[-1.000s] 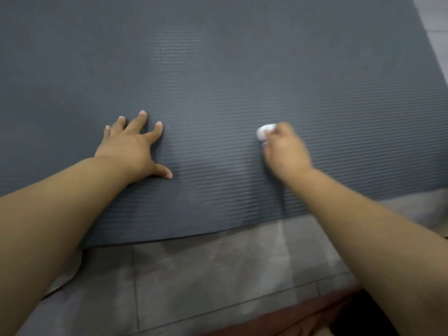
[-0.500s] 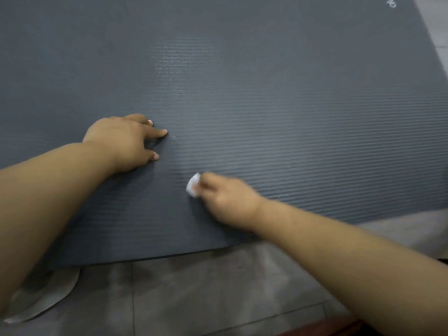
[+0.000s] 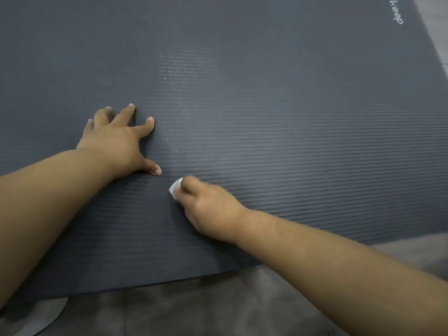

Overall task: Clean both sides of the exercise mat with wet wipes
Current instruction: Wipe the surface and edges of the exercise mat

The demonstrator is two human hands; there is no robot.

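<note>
The dark grey exercise mat [image 3: 266, 105] lies flat on the tiled floor [image 3: 218, 309] and fills most of the view. The left hand [image 3: 118, 141] presses on the mat with its fingers [image 3: 126, 112] spread and straight. Just beside its thumb, the right hand [image 3: 211, 209] has its fingers curled around a small white wet wipe [image 3: 175, 189], which touches the mat near its front edge.

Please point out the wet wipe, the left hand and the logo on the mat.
wet wipe [image 3: 175, 187], head view, on its visible white corner.
left hand [image 3: 116, 141], head view, on its back.
logo [image 3: 397, 17], head view, on the pale printed letters.
</note>
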